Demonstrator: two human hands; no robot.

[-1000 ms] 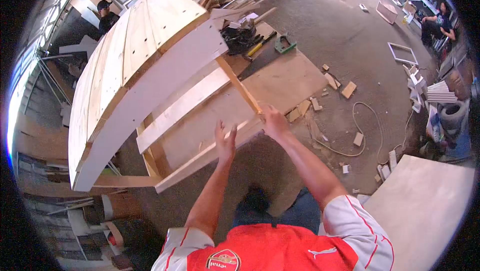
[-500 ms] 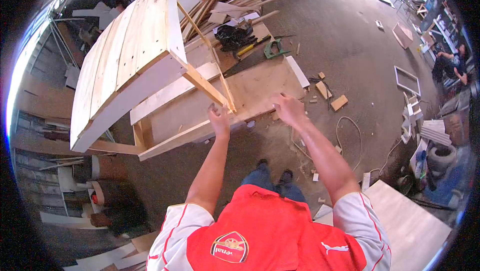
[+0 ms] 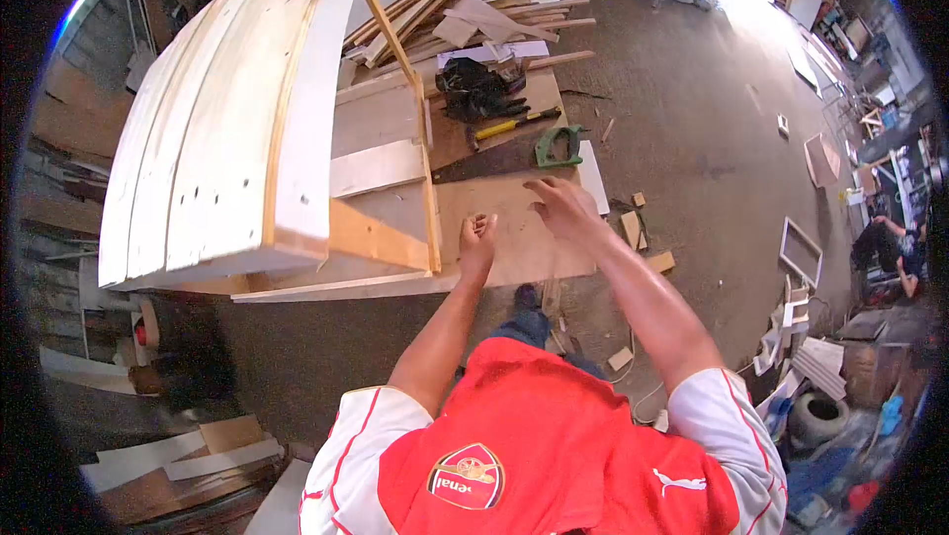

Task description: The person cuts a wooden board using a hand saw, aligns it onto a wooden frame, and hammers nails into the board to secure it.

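My left hand is above the wooden work surface, right of the wooden frame's end. Its fingers are curled together; whatever they may hold is too small or hidden. My right hand reaches over the same surface with fingers stretched and thumb apart, holding nothing I can see. To the left stands a wooden structure with a curved top of pale planks and a slim wooden strip at its side. Beyond my hands lie a green-handled saw and a hammer with a yellow handle.
A black plastic bag lies near a heap of wood offcuts. Small wood blocks and a white frame are on the floor to the right. A person sits at the far right.
The view has shifted, and the plank-topped structure looks closer. My left hand has moved right, away from the wooden strip's end, and its fingers have curled. My right hand reaches farther over the surface.
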